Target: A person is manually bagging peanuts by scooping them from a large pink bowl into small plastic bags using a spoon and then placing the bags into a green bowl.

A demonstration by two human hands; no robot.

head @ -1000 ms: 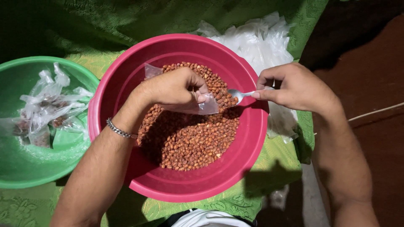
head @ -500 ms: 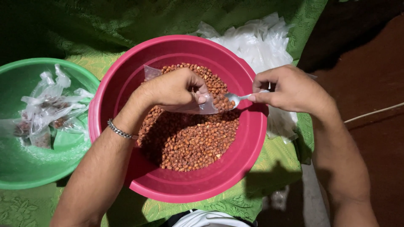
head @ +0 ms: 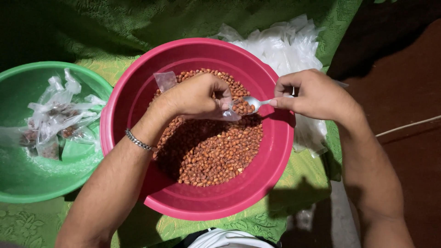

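Head view looks straight down at a small clear plastic bag [head: 223, 110], thin and shiny. It sits over the middle of a big round pink bowl [head: 275, 183]. The left hand [head: 195, 96] holds the bag, with its fingers curled closed around the bag's top. A bit of crinkly plastic sticks out behind the hand.

A small metal spoon [head: 250, 104] touches the bag's mouth. Its shiny scoop is full of little brown peanuts. The right hand [head: 312, 94] pinches the spoon's thin handle, with its fingers closed tight on it.

Under both hands lies a heap of peanuts [head: 216, 151], small, oval and reddish brown. They fill the bottom of the pink bowl. The bowl is smooth plastic with a thick rim.

A silver chain bracelet [head: 138, 140] goes around the left wrist.

Behind the pink bowl sits a pile of empty clear bags [head: 285, 43], white and wrinkly. To the left stands a round green bowl [head: 27, 183], also smooth plastic. Inside it lie small tied bags of peanuts [head: 57, 117], lumpy and shiny.

Both bowls rest on a green cloth [head: 202, 227] with a lacy pattern, spread over the surface.
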